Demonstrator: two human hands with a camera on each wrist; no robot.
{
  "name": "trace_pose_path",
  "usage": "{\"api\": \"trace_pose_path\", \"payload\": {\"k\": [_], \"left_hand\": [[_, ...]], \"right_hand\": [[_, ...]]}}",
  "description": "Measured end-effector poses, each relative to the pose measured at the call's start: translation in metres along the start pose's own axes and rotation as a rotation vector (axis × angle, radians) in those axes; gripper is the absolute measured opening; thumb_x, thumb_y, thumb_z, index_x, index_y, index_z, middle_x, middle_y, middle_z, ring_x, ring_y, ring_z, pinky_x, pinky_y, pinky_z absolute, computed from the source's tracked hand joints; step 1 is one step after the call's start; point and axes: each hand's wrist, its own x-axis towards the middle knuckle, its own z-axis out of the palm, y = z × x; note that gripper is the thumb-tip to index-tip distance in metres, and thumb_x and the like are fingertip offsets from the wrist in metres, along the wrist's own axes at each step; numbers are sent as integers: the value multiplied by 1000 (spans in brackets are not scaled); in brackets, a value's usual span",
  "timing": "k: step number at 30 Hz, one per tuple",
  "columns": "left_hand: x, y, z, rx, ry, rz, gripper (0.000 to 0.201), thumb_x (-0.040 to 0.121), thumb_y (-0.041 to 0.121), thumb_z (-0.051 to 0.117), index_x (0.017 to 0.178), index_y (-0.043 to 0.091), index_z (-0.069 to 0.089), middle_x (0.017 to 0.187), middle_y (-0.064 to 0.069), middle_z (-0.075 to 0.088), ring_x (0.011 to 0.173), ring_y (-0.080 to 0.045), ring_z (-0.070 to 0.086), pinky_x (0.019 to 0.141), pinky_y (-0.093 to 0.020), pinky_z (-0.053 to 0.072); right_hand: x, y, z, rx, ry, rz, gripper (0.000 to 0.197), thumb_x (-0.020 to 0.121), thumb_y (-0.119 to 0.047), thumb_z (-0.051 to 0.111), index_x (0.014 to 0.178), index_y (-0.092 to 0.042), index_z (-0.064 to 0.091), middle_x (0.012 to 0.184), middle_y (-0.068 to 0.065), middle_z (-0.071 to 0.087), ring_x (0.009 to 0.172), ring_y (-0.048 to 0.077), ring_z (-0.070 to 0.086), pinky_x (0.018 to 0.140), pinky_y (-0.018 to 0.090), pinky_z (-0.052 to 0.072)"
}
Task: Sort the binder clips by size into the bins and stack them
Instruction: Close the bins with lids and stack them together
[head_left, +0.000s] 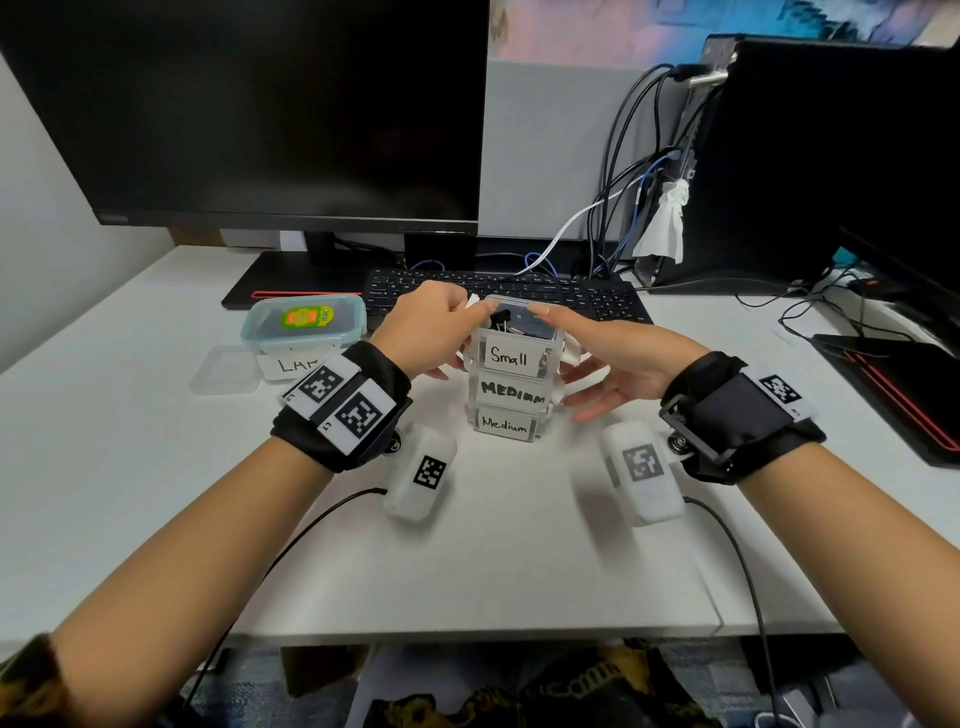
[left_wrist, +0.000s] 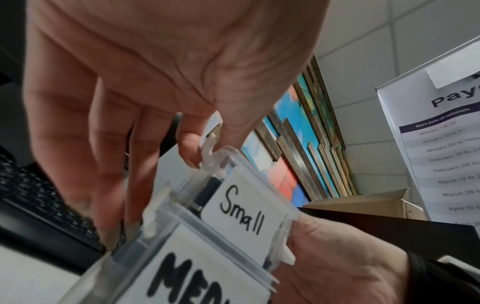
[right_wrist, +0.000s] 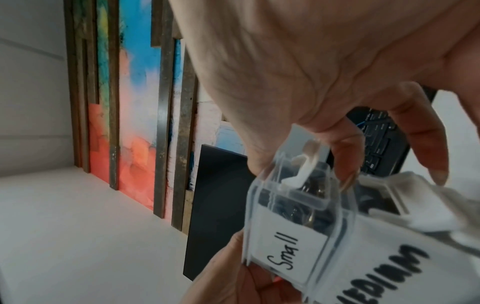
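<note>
Three clear bins stand stacked at the desk's middle: the "Small" bin (head_left: 511, 357) on top, a "MEDIUM" bin (head_left: 511, 398) under it, and another "Medium" bin (head_left: 506, 427) at the bottom. Black binder clips (head_left: 505, 318) show through the Small bin's lid. My left hand (head_left: 439, 322) grips the Small bin (left_wrist: 244, 207) on its left side, with thumb and forefinger at the white lid latch (left_wrist: 209, 147). My right hand (head_left: 613, 358) holds the Small bin (right_wrist: 288, 246) from the right, thumb on the lid and forefinger behind it; the other fingers hang loose beside the stack.
A lidded "Large" bin (head_left: 304, 327) stands at the left, with a loose clear lid (head_left: 226, 371) in front of it. A keyboard (head_left: 519, 291) lies just behind the stack, under a monitor (head_left: 260, 114). A computer tower (head_left: 831, 156), cables and a laptop (head_left: 893, 384) crowd the right.
</note>
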Motion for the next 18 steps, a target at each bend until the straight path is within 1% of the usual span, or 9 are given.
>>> {"api": "trace_pose_path", "payload": {"k": [2, 3, 5, 8, 11, 13, 15, 18], "left_hand": [[-2, -1, 0, -17, -44, -26, 42, 96, 51, 44, 82, 16, 63, 88, -5, 73, 74, -18, 71, 62, -31, 58], [-3, -2, 0, -32, -58, -38, 44, 96, 53, 43, 86, 17, 66, 89, -6, 73, 74, -18, 71, 64, -32, 58], [-4, -2, 0, -50, -66, -46, 45, 96, 54, 41, 84, 18, 67, 91, -8, 73, 76, -19, 72, 65, -32, 58], [-4, -1, 0, -45, -64, -39, 45, 96, 54, 41, 81, 20, 65, 94, -9, 73, 76, -20, 72, 64, -31, 57], [-4, -1, 0, -35, -64, -35, 47, 97, 54, 40, 84, 18, 66, 95, -10, 73, 77, -21, 73, 62, -30, 56], [-5, -1, 1, -31, -63, -38, 49, 97, 54, 39, 89, 15, 67, 96, -11, 73, 76, -22, 73, 62, -30, 55], [-4, -2, 1, -27, -61, -36, 50, 97, 54, 39, 91, 14, 68, 96, -11, 73, 76, -21, 73, 62, -30, 56], [-4, -2, 1, -19, -58, -33, 49, 97, 55, 38, 91, 15, 67, 95, -9, 73, 76, -20, 73, 64, -31, 56]], "right_hand": [[-2, 1, 1, 43, -36, 15, 76, 74, -77, 55, 121, -18, 59, 115, 18, 61, 81, 34, 74, 63, 36, 60], [-2, 1, 1, 50, -49, 21, 77, 74, -77, 54, 122, -18, 58, 117, 18, 61, 82, 33, 74, 62, 35, 60], [-2, 1, 0, 53, -51, 19, 75, 75, -76, 55, 123, -18, 58, 116, 17, 61, 82, 33, 74, 62, 35, 61], [-1, 1, 0, 76, -25, 1, 74, 75, -75, 58, 124, -19, 60, 113, 10, 59, 78, 31, 74, 62, 34, 60], [1, 3, 1, 106, 9, 1, 78, 67, -77, 64, 120, -20, 64, 103, 6, 56, 72, 24, 70, 62, 29, 57], [2, 4, 2, 142, 10, 21, 81, 63, -79, 66, 120, -21, 66, 100, 6, 58, 75, 22, 68, 61, 28, 56], [3, 5, 3, 130, 4, 22, 81, 64, -80, 64, 118, -20, 67, 100, 7, 60, 78, 22, 66, 60, 27, 56], [2, 4, 3, 95, 13, 14, 78, 68, -81, 59, 115, -20, 67, 99, 8, 61, 76, 23, 66, 58, 26, 55]]}}
